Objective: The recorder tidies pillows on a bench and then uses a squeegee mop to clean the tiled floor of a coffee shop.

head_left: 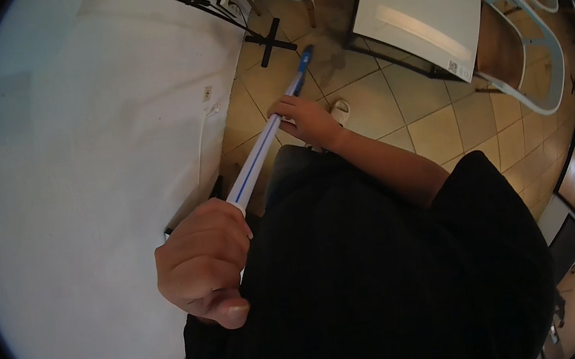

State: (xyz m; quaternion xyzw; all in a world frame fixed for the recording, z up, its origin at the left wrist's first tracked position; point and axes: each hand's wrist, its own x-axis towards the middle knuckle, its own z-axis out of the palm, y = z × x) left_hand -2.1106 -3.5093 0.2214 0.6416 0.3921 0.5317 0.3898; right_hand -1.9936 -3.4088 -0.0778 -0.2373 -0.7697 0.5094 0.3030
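A long broom with a white, blue-striped handle slants from near my body down to the floor. High on the handle, my left hand is wrapped round it in a fist, with the thumb toward me. Further down, my right hand closes round the same handle, its arm reaching across from the right. At the far end, the blue broom head is on the tiles; its bristles are too small to make out.
A white wall runs along my left, with an outlet. Close to the broom head stands a black cross-shaped stand base. A white-topped table is ahead right, with white-framed chairs beside it. My shoe rests on the tiled floor.
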